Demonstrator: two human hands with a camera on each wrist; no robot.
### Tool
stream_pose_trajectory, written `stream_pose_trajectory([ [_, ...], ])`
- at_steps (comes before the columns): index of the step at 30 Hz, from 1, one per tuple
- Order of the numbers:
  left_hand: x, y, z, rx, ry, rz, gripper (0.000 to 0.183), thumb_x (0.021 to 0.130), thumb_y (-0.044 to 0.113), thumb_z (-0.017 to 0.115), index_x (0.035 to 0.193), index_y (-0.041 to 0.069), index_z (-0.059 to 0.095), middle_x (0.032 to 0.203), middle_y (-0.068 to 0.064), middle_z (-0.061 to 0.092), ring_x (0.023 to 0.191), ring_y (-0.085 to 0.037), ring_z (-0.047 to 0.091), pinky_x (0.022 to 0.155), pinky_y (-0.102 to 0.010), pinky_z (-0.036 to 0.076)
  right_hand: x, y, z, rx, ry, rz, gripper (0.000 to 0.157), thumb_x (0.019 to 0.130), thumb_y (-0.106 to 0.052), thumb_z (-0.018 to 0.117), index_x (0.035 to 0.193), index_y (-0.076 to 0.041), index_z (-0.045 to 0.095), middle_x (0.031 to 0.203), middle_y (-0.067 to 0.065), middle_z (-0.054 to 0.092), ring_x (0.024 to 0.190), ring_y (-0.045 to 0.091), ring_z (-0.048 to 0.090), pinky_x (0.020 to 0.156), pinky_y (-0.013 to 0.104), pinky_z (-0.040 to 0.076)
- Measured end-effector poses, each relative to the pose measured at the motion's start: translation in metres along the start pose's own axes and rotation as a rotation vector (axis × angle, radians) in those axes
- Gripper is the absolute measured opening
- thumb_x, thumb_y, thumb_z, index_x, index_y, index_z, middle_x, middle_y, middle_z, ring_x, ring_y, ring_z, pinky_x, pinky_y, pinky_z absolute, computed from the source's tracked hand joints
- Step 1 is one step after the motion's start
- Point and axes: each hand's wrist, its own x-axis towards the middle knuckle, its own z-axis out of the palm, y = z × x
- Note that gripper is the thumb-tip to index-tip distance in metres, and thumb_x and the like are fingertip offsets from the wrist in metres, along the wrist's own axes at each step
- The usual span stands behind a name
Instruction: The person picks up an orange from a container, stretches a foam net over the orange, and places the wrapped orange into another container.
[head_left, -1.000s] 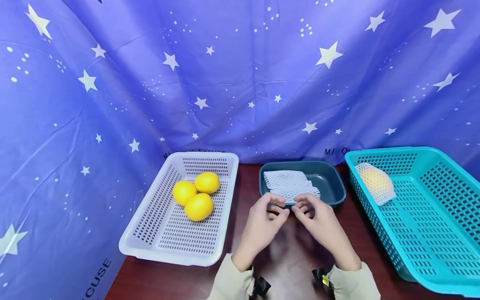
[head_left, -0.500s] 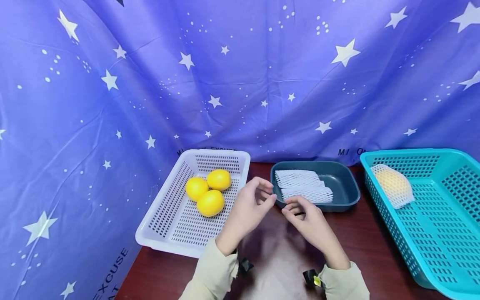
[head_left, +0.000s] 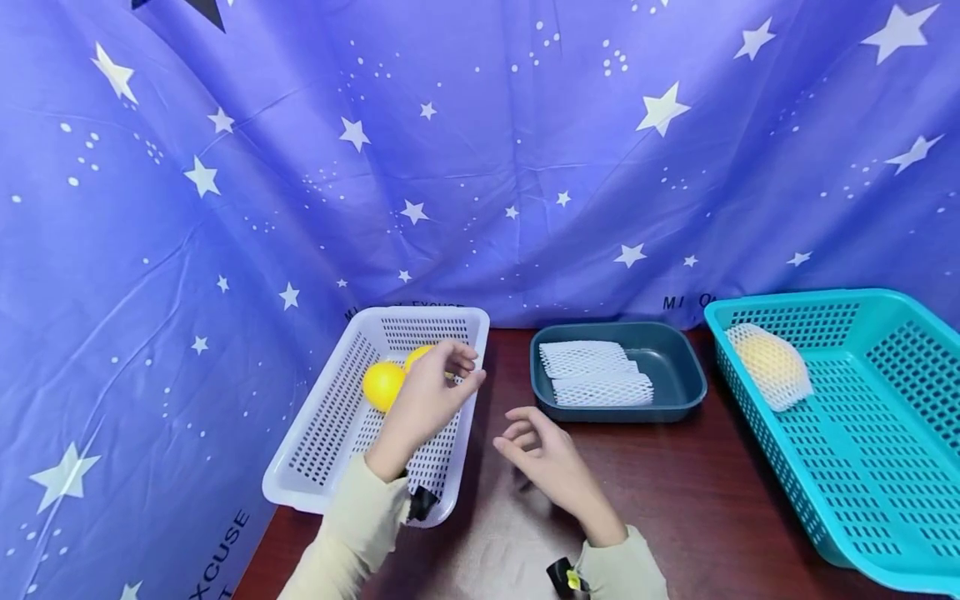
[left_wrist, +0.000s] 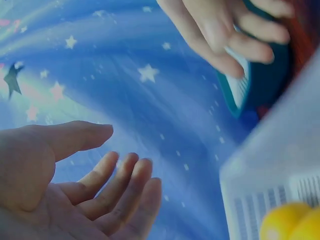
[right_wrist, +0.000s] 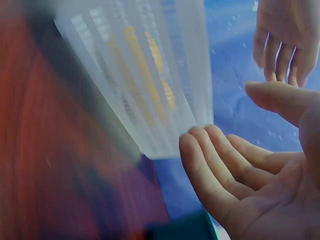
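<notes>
In the head view, the left hand [head_left: 433, 390] hung over a white rectangular slotted plastic basket [head_left: 330, 442], its fingers loosely bent, thumb apart from the fingertips. Within the basket lay smooth, bright yellow rounded fruits [head_left: 383, 386]; two showed, the second partly covered by the hand. The right hand [head_left: 546, 457] hung just to the right of the basket, above a glossy reddish-brown table [head_left: 675, 500], its fingers gently curved with a narrow gap to the thumb. Farther right of the basket stood a dark blue-green oval-cornered tray [head_left: 671, 375] bearing two white foam net tubes [head_left: 603, 389]. Well right of the basket, a turquoise slotted plastic basket [head_left: 862, 433] held a yellow fruit in white foam net [head_left: 770, 367].

In the left wrist view, the left hand showed beside the white basket, palm bare, thumb well clear of half-bent fingers. Fruits lay inside the basket, cropped by the frame.

In the right wrist view, the right hand showed near the basket, palm bare, thumb spread from slightly bent fingers. Blurred yellow fruits showed through the basket's slots.
</notes>
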Motion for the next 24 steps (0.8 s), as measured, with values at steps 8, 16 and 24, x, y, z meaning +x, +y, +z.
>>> stream_pose_trajectory([
  [8,0.008,-0.032,-0.022,0.081,0.038,-0.123,0.017,0.09,0.01,0.069,0.103,0.001,0.064,0.095,-0.012,0.069,0.091,-0.025,0.066,0.084,-0.039,0.056,0.0,0.002,0.02,0.07,-0.106,0.016,0.041,0.091,-0.024,0.072,0.123,-0.003,0.059,0.099,0.007,0.066,0.086,0.014,0.066,0.071,0.023,0.053],
  [16,0.013,-0.067,-0.029,0.246,-0.11,-0.286,0.025,0.09,0.013,0.071,0.106,-0.003,0.064,0.101,-0.017,0.069,0.096,-0.03,0.065,0.09,-0.044,0.054,-0.002,-0.001,0.03,0.096,-0.188,0.026,0.05,0.091,-0.028,0.072,0.129,-0.001,0.052,0.103,0.009,0.065,0.087,0.013,0.065,0.074,0.023,0.053],
  [24,0.014,-0.089,-0.024,0.4,-0.29,-0.434,0.047,0.085,0.019,0.078,0.121,-0.007,0.062,0.117,-0.02,0.065,0.098,-0.029,0.06,0.093,-0.046,0.051,-0.002,-0.002,0.032,0.115,-0.235,0.004,0.058,0.089,-0.025,0.074,0.133,0.0,0.045,0.105,0.011,0.064,0.088,0.016,0.064,0.077,0.025,0.054],
])
